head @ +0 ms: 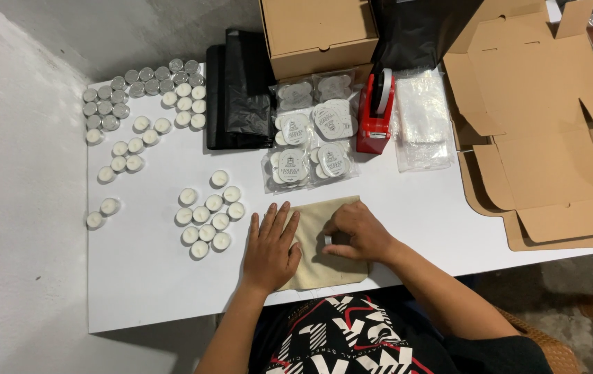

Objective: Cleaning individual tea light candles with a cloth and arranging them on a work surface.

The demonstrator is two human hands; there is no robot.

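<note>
2 hands: our left hand (270, 251) lies spread flat on the beige cloth pouch (324, 244); our right hand (356, 232) pinches a tealight (328, 239) above it.

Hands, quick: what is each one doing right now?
Left hand: open, flat, palm down on the beige cloth pouch.
Right hand: fingers curled, pinching a small tealight against the pouch.

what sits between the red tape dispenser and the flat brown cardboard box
Head view: a stack of clear plastic bags lies between the red tape dispenser and the flat, unfolded brown cardboard box.
</note>
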